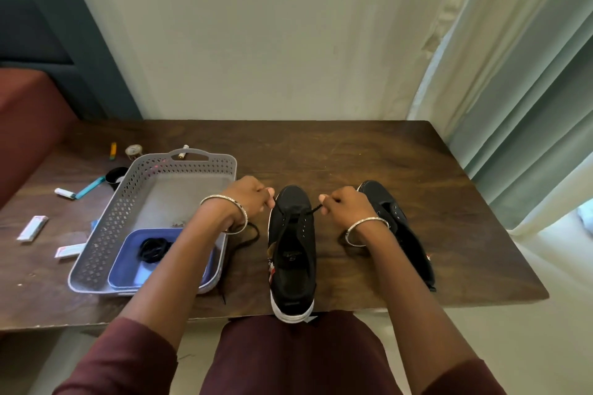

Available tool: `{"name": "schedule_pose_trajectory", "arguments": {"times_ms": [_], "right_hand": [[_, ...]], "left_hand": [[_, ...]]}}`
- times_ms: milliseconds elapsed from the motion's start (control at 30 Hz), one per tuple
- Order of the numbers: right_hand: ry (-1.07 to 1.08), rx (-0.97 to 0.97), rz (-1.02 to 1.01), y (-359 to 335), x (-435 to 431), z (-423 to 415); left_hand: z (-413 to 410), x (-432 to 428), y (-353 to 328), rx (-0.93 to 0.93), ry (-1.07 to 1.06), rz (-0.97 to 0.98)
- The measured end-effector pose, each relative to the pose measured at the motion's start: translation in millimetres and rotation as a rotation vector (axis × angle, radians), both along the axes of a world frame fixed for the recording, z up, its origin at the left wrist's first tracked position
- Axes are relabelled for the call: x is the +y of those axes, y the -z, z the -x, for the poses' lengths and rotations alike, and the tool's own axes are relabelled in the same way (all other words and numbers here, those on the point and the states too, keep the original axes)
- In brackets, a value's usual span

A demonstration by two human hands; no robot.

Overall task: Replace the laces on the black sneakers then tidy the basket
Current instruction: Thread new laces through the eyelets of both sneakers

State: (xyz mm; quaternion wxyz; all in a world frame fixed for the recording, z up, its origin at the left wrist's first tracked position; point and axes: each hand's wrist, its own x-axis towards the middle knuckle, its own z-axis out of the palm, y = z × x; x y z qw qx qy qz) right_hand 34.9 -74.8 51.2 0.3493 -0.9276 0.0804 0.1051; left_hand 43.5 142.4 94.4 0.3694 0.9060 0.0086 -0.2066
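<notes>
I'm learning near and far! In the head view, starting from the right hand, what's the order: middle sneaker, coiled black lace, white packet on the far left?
From the right hand:
1. Middle black sneaker, just to its left; the hand pinches its shoelace.
2. Coiled black lace, farther left, in the blue tray.
3. White packet, far left.

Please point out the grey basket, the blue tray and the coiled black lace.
grey basket (109,221): head view, left perforated wall.
blue tray (126,261): head view, left wall.
coiled black lace (154,248): head view, middle of coil.
</notes>
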Motion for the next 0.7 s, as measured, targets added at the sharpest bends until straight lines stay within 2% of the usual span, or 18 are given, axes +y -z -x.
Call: {"name": "schedule_pose_trajectory", "arguments": {"times_ms": [233, 433, 700], "right_hand": [[-0.093, -0.101, -0.001, -78, 3, 14], [-0.086, -0.229, -0.147, -134, 9, 32], [-0.071, -0.38, -0.3, -196, 15, 51]], "left_hand": [[23, -6, -65, -0.004, -0.016, 0.206], [42, -9, -120, -0.094, 0.0, 0.284], [75, -10, -186, -0.255, -0.058, 0.483]]}}
